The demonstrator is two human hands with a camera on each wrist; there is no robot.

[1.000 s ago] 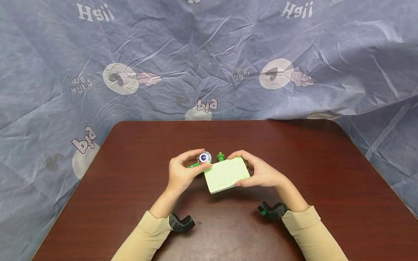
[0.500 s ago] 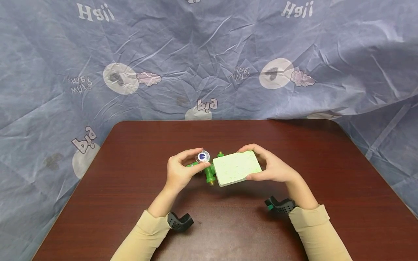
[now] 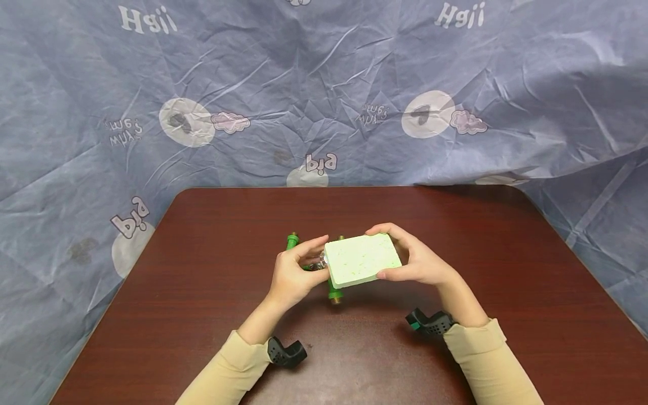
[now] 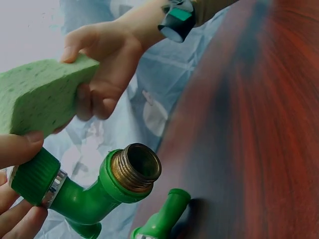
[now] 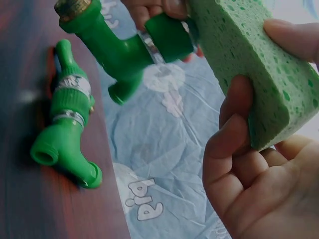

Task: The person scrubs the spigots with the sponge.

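Note:
My left hand [image 3: 298, 273] grips a green tap [image 4: 82, 201] by its knob end, fingers and thumb around it. The tap has a brass threaded mouth and a silver ring. My right hand [image 3: 417, 261] holds a pale green sponge [image 3: 361, 260], thumb on one side and fingers curled on the other. The sponge's left end is against the knob end of the tap, hiding most of the knob in the head view. In the right wrist view, a second green tap [image 5: 65, 129] lies on the table, apart from both hands.
The dark red-brown table [image 3: 430, 349] extends around both hands. Behind it hangs a creased blue-grey printed cloth [image 3: 324, 101]. Black camera mounts sit at the left wrist [image 3: 286, 353] and the right wrist [image 3: 429, 322].
The sponge first moved right, uncovering the knob, then shifted slightly back left. The left hand has since moved right with the tap, so the sponge now covers the knob's face.

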